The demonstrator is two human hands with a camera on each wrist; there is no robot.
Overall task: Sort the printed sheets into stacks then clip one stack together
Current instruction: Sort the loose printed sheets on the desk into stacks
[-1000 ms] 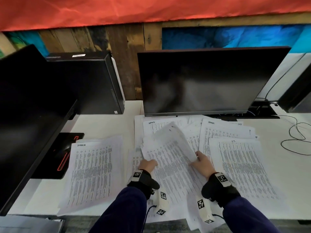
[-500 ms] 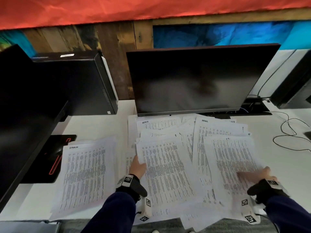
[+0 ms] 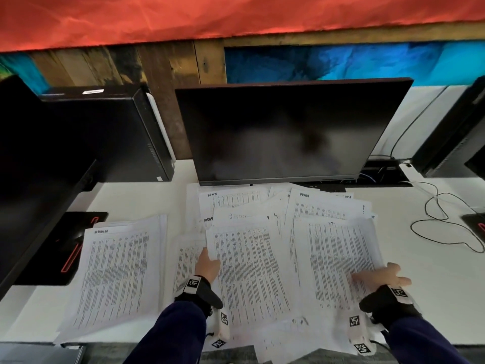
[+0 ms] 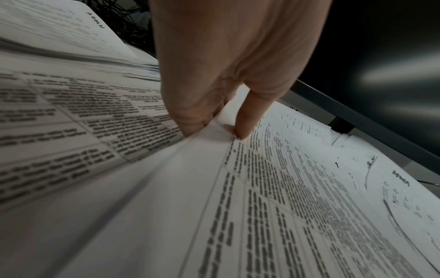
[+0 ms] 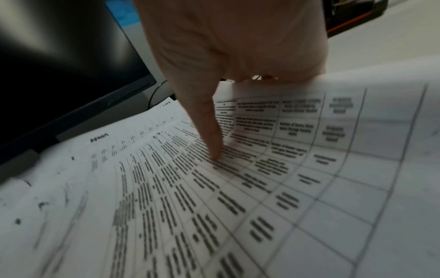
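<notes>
A: Honestly, the slip risk is plain. The left hand (image 3: pixel 208 266) pinches the left edge of the middle sheet (image 3: pixel 249 269), thumb on top and fingers beneath, so it is clamped on paper. The right hand (image 3: pixel 380 275) has its thumb pressed on the right-hand sheet (image 3: pixel 338 258) with the fingers tucked under its lifted edge.

B: So what goes wrong?

A: The printed sheets lie fanned and overlapping across the worktop (image 3: pixel 136 198), some hanging over the near edge. I'd judge that a quick pull could drag neighbours along, mix piles, or send the overhanging ones to the floor.

B: And the one tidy stack?

A: The left stack (image 3: pixel 118 274) sits apart, squared well enough.

B: Anything in the way?

A: The monitor (image 3: pixel 283 132) stands right behind the papers, its base over their far edges; a computer tower (image 3: pixel 118 132) is at the back left, a loose cable (image 3: pixel 446 219) to the right. No clip that I can see.
</notes>
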